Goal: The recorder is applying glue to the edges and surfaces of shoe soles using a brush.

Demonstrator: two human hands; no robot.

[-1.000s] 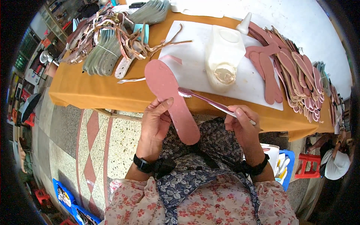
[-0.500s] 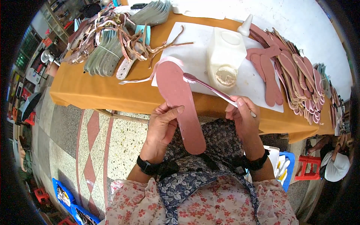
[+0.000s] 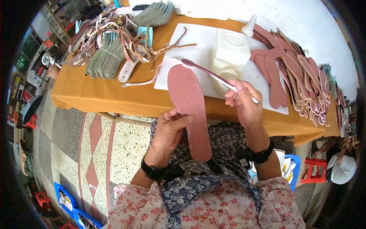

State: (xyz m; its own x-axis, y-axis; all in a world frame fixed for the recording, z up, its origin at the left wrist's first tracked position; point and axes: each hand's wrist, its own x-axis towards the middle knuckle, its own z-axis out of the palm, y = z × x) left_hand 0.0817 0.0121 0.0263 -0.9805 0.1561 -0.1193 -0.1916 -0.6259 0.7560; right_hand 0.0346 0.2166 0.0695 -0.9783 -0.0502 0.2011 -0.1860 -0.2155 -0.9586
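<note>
A reddish-brown insole is pinched between thumb and fingers of my left hand, held by its left edge in front of the table. My right hand grips the pale handle of a toothbrush. Its bristles touch the insole's far end, near the top edge. Behind the brush stands a cream plastic container with a cut opening facing me, now partly behind the brush and my fingers. A pale pink strip lies on the table just beyond the insole's far end.
The table has an orange cloth and a white board. Stacked insoles lie to the right, near a white nozzle. Bundled grey sole pieces and tangled straps sit left. A red stool and a person are at far right.
The insole has shifted slightly right and toward me. My right hand has moved a little toward me, and the brush head has gone from the insole's right edge to its far end.
</note>
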